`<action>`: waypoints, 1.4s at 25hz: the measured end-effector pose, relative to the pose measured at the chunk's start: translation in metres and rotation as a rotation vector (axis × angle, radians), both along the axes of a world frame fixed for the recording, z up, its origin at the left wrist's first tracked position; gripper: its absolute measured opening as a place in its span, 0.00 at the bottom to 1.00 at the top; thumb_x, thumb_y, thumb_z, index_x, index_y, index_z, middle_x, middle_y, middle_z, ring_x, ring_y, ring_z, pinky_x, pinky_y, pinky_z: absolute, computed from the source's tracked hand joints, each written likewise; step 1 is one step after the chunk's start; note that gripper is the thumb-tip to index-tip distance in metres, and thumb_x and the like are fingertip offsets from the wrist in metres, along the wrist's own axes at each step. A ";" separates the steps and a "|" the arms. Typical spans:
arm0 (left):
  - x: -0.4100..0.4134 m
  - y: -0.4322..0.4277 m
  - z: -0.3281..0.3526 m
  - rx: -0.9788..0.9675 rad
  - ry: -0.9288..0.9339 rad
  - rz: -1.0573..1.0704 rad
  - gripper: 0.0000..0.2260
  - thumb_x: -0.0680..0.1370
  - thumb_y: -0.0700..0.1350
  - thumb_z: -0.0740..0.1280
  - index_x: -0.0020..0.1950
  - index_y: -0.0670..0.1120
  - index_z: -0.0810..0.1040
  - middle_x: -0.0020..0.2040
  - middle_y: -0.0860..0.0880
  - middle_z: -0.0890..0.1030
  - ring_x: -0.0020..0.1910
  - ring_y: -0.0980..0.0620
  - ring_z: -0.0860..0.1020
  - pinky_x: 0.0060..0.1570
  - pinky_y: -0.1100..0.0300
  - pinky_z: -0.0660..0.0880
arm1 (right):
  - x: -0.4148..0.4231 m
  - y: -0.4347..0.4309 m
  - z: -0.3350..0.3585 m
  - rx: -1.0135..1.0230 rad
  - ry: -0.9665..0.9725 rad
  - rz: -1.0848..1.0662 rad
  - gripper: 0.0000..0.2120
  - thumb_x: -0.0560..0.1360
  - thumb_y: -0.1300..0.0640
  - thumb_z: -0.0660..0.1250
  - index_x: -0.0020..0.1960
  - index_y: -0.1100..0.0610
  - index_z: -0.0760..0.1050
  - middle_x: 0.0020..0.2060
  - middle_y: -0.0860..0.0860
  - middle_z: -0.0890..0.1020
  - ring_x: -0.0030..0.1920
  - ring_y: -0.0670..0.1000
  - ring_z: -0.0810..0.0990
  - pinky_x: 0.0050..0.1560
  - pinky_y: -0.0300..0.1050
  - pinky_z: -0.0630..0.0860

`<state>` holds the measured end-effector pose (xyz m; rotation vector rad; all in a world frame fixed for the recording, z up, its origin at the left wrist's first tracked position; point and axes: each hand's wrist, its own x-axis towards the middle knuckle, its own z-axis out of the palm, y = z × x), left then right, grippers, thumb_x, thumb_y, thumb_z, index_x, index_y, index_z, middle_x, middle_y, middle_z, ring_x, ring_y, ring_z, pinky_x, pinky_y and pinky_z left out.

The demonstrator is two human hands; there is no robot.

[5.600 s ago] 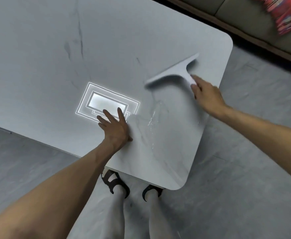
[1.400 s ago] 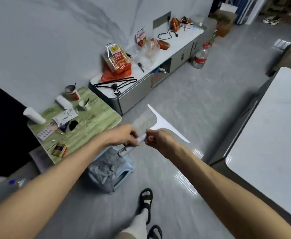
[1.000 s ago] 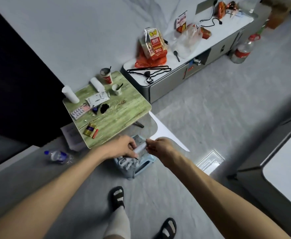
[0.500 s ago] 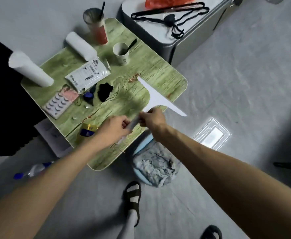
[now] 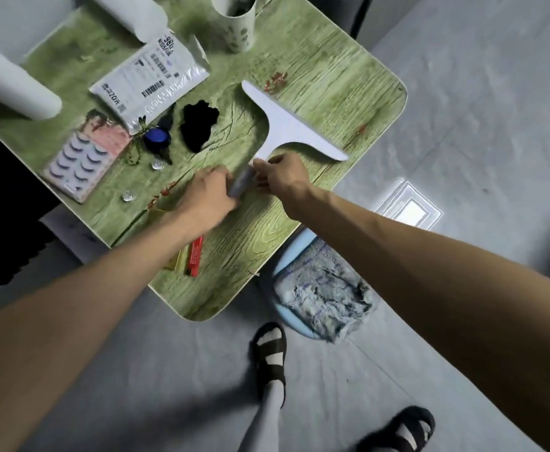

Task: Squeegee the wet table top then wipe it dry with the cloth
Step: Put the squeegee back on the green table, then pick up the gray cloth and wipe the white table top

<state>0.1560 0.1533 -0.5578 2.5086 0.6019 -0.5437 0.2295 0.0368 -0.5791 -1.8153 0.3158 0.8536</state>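
Squeegee [image 5: 286,125]: one, white and T-shaped, held over the near right part of the desk, blade away from the person and handle pointing back at them. Whether it touches the top I cannot tell.

One grey floor [image 5: 463,93] fills the widest area. On it stands one green wood-grain desk [image 5: 316,86]. Just beside the desk's near corner is one pale blue stool [image 5: 296,246], with one crumpled blue-white cloth [image 5: 326,295] lying on its seat.

Two white rolls lie at the desk's far left: a larger roll [image 5: 9,83] at the edge and a second roll [image 5: 133,14] further back. Between them and the squeegee lies one white printed packet [image 5: 149,83], and nearer the person one tray of false lashes [image 5: 84,154]. One cup [image 5: 234,24] stands at the far edge.

Two feet are on the floor, each in a black sandal: the left sandal [image 5: 270,350] and the right sandal [image 5: 401,432].

Two hands hold the handle. The left hand [image 5: 208,197] is curled round its end; the right hand [image 5: 282,177] pinches it nearer the blade.

Smaller still are one black crumpled lump [image 5: 198,125], one red-and-yellow box [image 5: 192,256] partly under the left forearm, one blue cap [image 5: 157,138], and two clear beads: a bead [image 5: 157,165] by the cap and another bead [image 5: 128,196] nearer the edge.
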 end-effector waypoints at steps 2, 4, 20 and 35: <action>-0.001 -0.013 0.017 0.014 -0.109 -0.021 0.17 0.75 0.42 0.70 0.62 0.43 0.72 0.62 0.43 0.73 0.50 0.49 0.73 0.45 0.59 0.66 | -0.002 -0.035 0.021 0.077 0.011 -0.034 0.07 0.77 0.60 0.68 0.45 0.65 0.75 0.38 0.61 0.80 0.36 0.57 0.81 0.43 0.53 0.82; -0.006 -0.040 0.034 -0.011 -0.252 -0.078 0.14 0.74 0.41 0.70 0.59 0.45 0.73 0.58 0.47 0.74 0.44 0.53 0.74 0.39 0.65 0.66 | -0.011 -0.087 0.035 0.051 -0.004 -0.042 0.06 0.77 0.62 0.66 0.50 0.65 0.75 0.38 0.59 0.81 0.35 0.54 0.81 0.39 0.47 0.82; -0.025 -0.202 -0.132 0.048 0.347 -0.063 0.12 0.74 0.49 0.72 0.49 0.42 0.77 0.48 0.44 0.80 0.41 0.46 0.75 0.39 0.58 0.68 | -0.127 -0.276 -0.106 -0.119 0.004 0.177 0.19 0.78 0.64 0.63 0.68 0.58 0.72 0.61 0.55 0.80 0.60 0.53 0.78 0.65 0.48 0.72; 0.033 -0.531 0.263 -0.681 0.212 0.009 0.11 0.69 0.32 0.73 0.36 0.45 0.74 0.36 0.45 0.82 0.34 0.48 0.82 0.31 0.58 0.80 | -0.114 -0.538 0.265 0.225 -0.091 -0.256 0.36 0.69 0.63 0.75 0.72 0.52 0.62 0.49 0.46 0.82 0.43 0.39 0.82 0.38 0.33 0.77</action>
